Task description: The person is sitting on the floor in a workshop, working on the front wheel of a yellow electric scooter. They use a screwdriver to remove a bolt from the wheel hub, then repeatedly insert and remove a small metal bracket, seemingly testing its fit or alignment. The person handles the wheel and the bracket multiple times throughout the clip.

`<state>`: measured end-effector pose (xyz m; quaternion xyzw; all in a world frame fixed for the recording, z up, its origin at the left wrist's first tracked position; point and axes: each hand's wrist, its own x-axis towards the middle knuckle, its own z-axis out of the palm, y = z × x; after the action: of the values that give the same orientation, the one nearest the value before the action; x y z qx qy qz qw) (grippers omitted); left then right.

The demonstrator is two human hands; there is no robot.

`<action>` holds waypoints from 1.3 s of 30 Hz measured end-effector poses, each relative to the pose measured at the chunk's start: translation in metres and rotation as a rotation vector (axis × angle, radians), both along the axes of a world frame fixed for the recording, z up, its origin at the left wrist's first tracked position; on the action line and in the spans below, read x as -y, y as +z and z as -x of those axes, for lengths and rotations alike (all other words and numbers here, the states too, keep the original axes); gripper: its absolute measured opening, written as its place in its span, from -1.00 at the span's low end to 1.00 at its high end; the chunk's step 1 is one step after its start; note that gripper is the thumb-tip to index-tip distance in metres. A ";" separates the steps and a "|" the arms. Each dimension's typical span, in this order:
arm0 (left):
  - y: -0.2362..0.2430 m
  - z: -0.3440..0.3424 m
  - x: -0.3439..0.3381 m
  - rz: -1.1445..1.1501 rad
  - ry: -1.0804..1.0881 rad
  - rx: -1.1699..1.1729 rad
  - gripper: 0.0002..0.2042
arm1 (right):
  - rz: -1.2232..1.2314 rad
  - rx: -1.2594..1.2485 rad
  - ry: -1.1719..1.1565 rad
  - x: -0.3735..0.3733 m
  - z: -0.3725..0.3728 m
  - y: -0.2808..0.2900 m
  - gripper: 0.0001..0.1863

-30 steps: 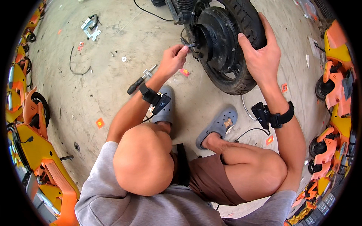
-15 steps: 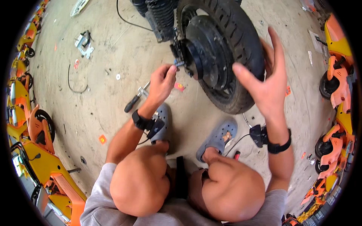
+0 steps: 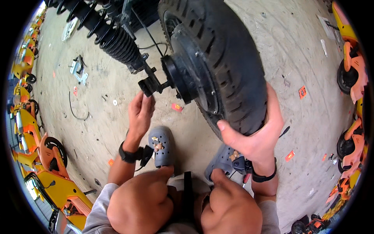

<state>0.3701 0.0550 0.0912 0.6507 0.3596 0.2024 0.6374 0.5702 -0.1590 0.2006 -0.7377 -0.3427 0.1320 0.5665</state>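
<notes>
A scooter wheel (image 3: 237,66) with a black tyre and a round hub motor (image 3: 194,74) stands in front of me, leaning. My right hand (image 3: 259,136) grips the tyre's lower right side, thumb on the near sidewall and fingers round the tread. Left of the hub, a dark bracket (image 3: 154,80) joins the axle to a coil-spring shock absorber (image 3: 113,39). My left hand (image 3: 140,111) is closed, its fingertips pressed together at the underside of the bracket's black end piece (image 3: 146,86). What sits between those fingertips is hidden.
Grey clogs (image 3: 161,146) on my feet stand below the wheel. On the concrete floor lie a metal bracket (image 3: 79,71), a curved black cable (image 3: 72,107), a washer (image 3: 115,102) and red-orange packets (image 3: 177,107). Yellow and orange scooters (image 3: 58,175) line both sides.
My right hand has gone from open beside the tyre to gripping it. The wheel and shock absorber appear turned and nearer. My left hand stays at the axle-side bracket; a bluish piece there no longer shows.
</notes>
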 end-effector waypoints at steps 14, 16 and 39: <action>0.000 0.065 -0.043 -0.164 -0.312 -0.570 -0.66 | -0.211 0.018 0.031 -0.007 -0.002 0.000 -0.16; 0.001 0.065 -0.053 -0.238 -0.389 -0.537 -0.68 | -0.252 0.018 0.046 -0.012 -0.004 0.001 -0.15; 0.005 0.041 -0.044 0.670 0.028 -0.148 -0.80 | -0.020 -0.097 0.114 -0.071 -0.007 0.047 -0.23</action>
<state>0.3289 0.0989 0.0960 0.4131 0.4603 0.0343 0.7850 0.5776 -0.0884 0.2478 -0.7042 -0.3575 0.1962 0.5812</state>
